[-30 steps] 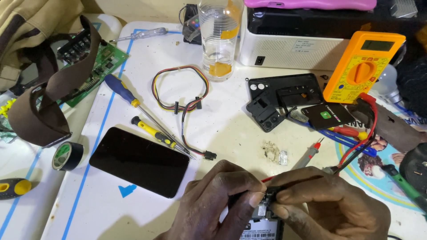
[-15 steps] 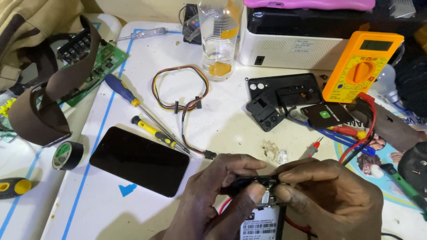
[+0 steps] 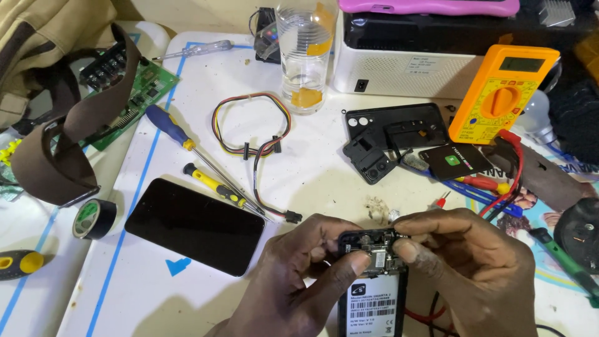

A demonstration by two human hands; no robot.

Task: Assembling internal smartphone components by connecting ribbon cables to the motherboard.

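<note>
i hold an opened black phone body with its back cover off (image 3: pixel 373 288) at the near edge of the white counter (image 3: pixel 187 299), its bare circuit board and white-labelled battery facing up at me. my left hand (image 3: pixel 293 284) grips its upper left side, the thumb laid across the top of the battery and the fingers (image 3: pixel 324 240) curled over the top left corner. my right hand (image 3: pixel 465 265) comes in from the other side, thumb and forefinger pressed together on the top right corner of the board, pinching that edge.

just left of my left hand lies a flat black glass phone screen (image 3: pixel 193 226), dark face up. beyond it rest a small yellow-handled screwdriver (image 3: pixel 215 186) and a longer blue-handled screwdriver (image 3: pixel 178 134), their shafts running side by side toward me. a looped bundle of coloured wires with a black plug (image 3: pixel 253 128) sits past them, near a clear glass tumbler (image 3: pixel 304 53). to the right, well apart from the phone body, are a black plastic back cover with camera holes (image 3: pixel 396 128) and an orange multimeter (image 3: pixel 502 93) with red leads trailing down by my right hand. a roll of black tape (image 3: pixel 95 218) lies at the far left, beside a brown strap (image 3: pixel 68 150).
</note>
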